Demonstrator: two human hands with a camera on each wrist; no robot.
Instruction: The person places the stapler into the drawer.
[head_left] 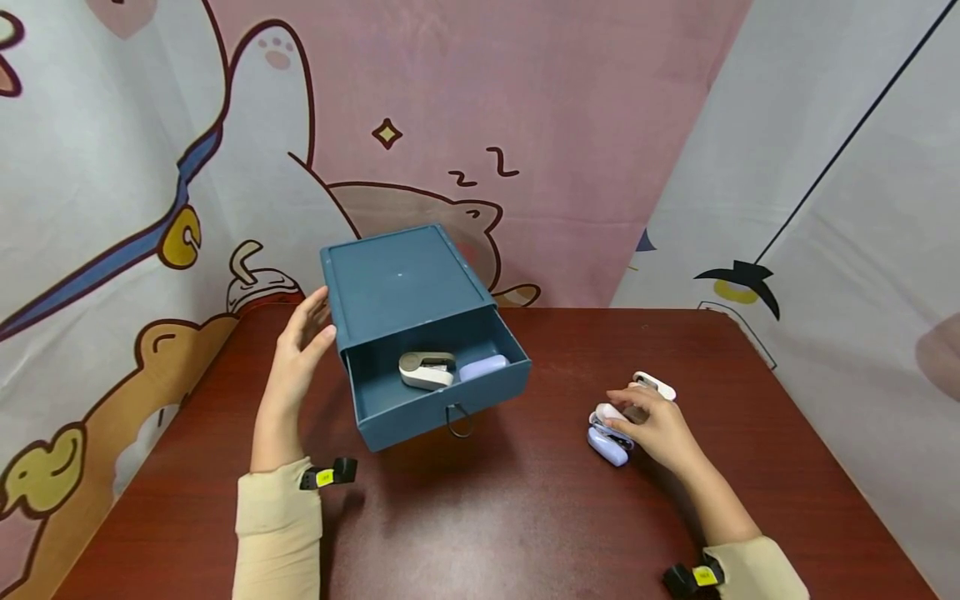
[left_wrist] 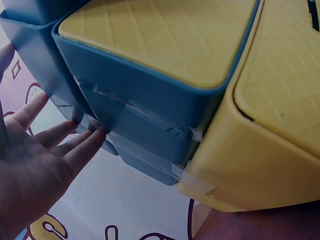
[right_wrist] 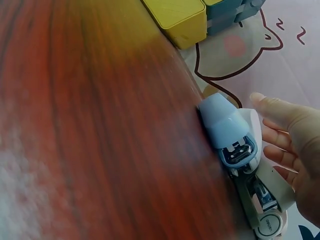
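Note:
A blue drawer unit stands with its top drawer pulled out. Inside lie a white-and-grey stapler and a lavender rounded item. My left hand is at the unit's left side; its extended fingers rest against the blue wall in the left wrist view. At the right, my right hand hovers close over several small staplers, thumb and fingers apart. Among them are a lavender stapler, a white stapler and a grey-and-white stapler. Contact there is unclear.
Yellow drawers sit below the blue part of the unit, near the tabletop. The brown table extends around the unit and the staplers. A cartoon-printed cloth hangs behind the table.

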